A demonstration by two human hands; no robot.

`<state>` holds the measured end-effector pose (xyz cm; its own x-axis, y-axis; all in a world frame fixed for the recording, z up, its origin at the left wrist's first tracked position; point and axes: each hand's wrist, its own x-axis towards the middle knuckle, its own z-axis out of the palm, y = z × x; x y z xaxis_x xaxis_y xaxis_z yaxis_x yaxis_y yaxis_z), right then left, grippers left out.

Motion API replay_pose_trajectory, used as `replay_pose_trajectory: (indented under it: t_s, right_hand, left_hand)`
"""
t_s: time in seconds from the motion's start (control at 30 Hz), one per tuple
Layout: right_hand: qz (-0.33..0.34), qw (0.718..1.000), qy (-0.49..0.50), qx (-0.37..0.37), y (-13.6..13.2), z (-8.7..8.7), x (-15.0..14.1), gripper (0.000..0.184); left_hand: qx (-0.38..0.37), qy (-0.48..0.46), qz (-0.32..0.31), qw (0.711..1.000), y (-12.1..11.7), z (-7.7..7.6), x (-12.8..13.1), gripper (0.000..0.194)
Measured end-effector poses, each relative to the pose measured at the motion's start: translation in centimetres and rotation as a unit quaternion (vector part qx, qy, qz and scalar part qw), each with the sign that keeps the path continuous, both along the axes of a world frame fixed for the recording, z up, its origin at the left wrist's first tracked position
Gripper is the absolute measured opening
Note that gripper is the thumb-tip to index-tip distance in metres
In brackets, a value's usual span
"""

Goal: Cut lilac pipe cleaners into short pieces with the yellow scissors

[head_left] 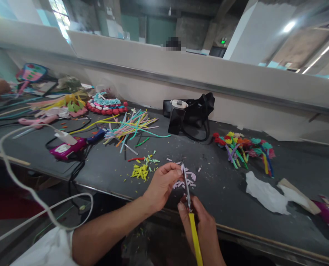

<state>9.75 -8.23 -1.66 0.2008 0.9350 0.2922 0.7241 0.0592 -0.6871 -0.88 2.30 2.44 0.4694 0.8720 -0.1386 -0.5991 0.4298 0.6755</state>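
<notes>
Left of centre we see a loose heap of thin pastel stems (131,129), with stubby yellow bits (140,172) below. At lower centre our left hand (161,186) pinches its fingertips together, on what we cannot tell, beside short lilac bits (191,177); our right hand (206,223) curls its fingers around the metal-bladed, yellow-handled scissors (191,217).

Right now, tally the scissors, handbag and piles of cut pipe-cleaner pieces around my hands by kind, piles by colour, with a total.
Yellow-handled scissors, in your right hand: 1
Black handbag: 1
Yellow pile: 1
Mint pile, beside the yellow: 1
Lilac pile: 1
Total: 5
</notes>
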Motion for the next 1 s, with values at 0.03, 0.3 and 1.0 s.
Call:
replay_pose_trajectory:
  t_s: [0.03, 0.3, 1.0]
  right_hand:
    - [-0.001, 1.0, 0.002, -0.003, 0.0, -0.1, 0.0, 0.028]
    - [-0.011, 1.0, -0.001, 0.021, 0.1, -0.5, 0.1, 0.029]
    - [-0.073, 0.99, 0.121, 0.007, 0.3, 1.1, 0.5, 0.036]
  left_hand:
    - [0.0, 0.002, 0.0, 1.0, 0.0, 0.0, 0.0, 0.012]
    - [0.004, 0.012, -0.002, 1.0, -0.2, -0.1, 0.0, 0.009]
    - [0.137, 0.16, -0.019, 0.977, 0.0, -0.3, -0.1, 0.006]
